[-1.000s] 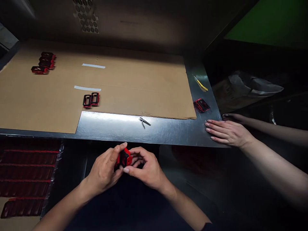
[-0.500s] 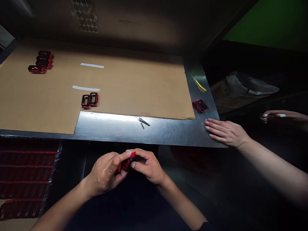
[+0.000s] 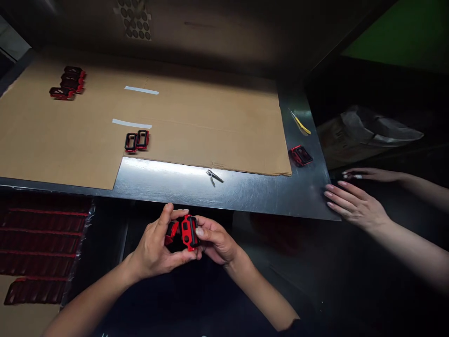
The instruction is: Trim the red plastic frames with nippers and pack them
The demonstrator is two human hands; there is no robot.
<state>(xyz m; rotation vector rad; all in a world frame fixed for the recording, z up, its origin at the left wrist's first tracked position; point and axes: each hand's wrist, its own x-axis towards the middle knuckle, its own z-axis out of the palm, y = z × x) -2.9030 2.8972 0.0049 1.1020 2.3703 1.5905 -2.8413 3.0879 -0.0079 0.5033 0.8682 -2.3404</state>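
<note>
- The person's left hand (image 3: 152, 248) and right hand (image 3: 217, 241) are close together in front of the table, above the dark area under its edge.
- Both hands are closed and grasping a red and black rectangular plastic frame (image 3: 189, 232). It stands upright between them: the left thumb and fingers are at its left side and below it, and the right fingers press on its right side.
- A small red plastic piece (image 3: 171, 232) lies inside the left hand's grip, just beside the frame. I cannot tell if it is joined to the frame.
- On the near left, long red parts in clear plastic wrap (image 3: 45, 238) lie in rows.
- A small steel plier-like tool (image 3: 213, 177) lies on the bare stainless steel table (image 3: 168, 185), well apart from the hands.
- On the right, a co-worker's nearer hand (image 3: 356, 206) has its fingertips at the table corner. The farther hand (image 3: 372, 174) is open a little, beside the table.
- A red and black frame (image 3: 300, 155) lies flat on the steel, and a thin yellow-handled tool (image 3: 300, 124) lies beyond it.
- On the brown cardboard sheet (image 3: 210, 126), two black and red frames (image 3: 136, 141) stand just below a white tape strip (image 3: 132, 123).
- Farther left on the cardboard, a group of red and black frames (image 3: 68, 82) lies together, and a second white tape strip (image 3: 141, 90) is beyond the first.
</note>
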